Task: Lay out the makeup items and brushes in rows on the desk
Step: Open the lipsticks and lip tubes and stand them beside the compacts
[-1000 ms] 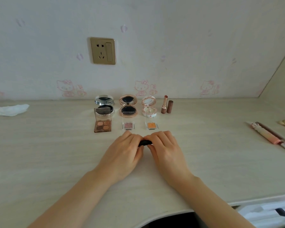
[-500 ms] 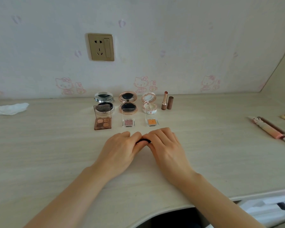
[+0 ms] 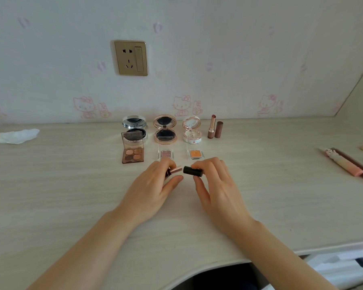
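My left hand [image 3: 153, 191] holds a lipstick base [image 3: 174, 171] with a rose-gold tube. My right hand [image 3: 216, 189] pinches its black cap [image 3: 192, 171], pulled a little way off to the right. Both hover over the desk [image 3: 61, 195]. Behind them a front row holds a four-colour eyeshadow palette [image 3: 132, 154], a pink single eyeshadow [image 3: 165, 154] and an orange single eyeshadow [image 3: 196, 153]. A back row holds a silver compact [image 3: 134, 128], a rose-gold compact [image 3: 165, 130], a white compact [image 3: 192, 130] and an uncapped lipstick [image 3: 212, 126] with its brown cap [image 3: 219, 129].
Brushes and a pink pen-like item [image 3: 344, 164] lie at the desk's right edge. A crumpled tissue [image 3: 17, 136] sits at the far left. A wall socket [image 3: 131, 57] is above the rows. The desk's curved front edge [image 3: 197, 271] runs below my arms.
My hands were pressed together around a small dark item. Now they have drawn apart, and the black cap has come off the lipstick base.
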`<state>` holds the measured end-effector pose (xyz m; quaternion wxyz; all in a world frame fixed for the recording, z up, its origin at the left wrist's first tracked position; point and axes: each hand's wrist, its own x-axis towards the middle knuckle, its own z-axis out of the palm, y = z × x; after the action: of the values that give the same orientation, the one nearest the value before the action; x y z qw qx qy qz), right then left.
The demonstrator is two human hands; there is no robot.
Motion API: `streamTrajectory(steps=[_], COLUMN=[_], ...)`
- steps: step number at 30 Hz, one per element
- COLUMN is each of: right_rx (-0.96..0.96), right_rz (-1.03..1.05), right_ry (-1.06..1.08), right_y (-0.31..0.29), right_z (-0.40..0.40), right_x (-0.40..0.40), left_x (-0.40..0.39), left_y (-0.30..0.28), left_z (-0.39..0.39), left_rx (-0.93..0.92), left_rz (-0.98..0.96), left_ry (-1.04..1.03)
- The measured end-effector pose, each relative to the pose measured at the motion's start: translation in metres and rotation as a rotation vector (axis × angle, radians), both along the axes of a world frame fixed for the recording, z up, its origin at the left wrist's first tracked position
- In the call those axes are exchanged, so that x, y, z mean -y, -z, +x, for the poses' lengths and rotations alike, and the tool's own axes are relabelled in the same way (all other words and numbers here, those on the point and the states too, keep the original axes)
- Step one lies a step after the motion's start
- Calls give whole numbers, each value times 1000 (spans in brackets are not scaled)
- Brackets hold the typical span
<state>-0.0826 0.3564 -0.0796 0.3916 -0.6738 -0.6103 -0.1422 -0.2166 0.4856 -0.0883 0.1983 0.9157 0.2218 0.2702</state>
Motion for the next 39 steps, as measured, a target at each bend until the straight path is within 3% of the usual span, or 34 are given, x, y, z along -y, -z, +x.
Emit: streamTrajectory(steps=[13,19,24,34,39], right_rx=[-182,-214,-485,-649,-589], right_rz=[-21,-4,-16,32,26], right_ry=[-35,-57,-100,57,161], right_y=[1,1,-1,-14,-17], right_z=[0,-1,7,81,128], right_x=[0,1,2,-5,-24], left_x=[-2,3,9,6,-11], left_y=[-5,-7,-16,-63,-83], left_z=[2,3,12,79,135], left_rx=[236,379,427,182,75], left_rz=[-166,-482,-593,-336,-150], left_ry=[17,-41,-11,57,-3])
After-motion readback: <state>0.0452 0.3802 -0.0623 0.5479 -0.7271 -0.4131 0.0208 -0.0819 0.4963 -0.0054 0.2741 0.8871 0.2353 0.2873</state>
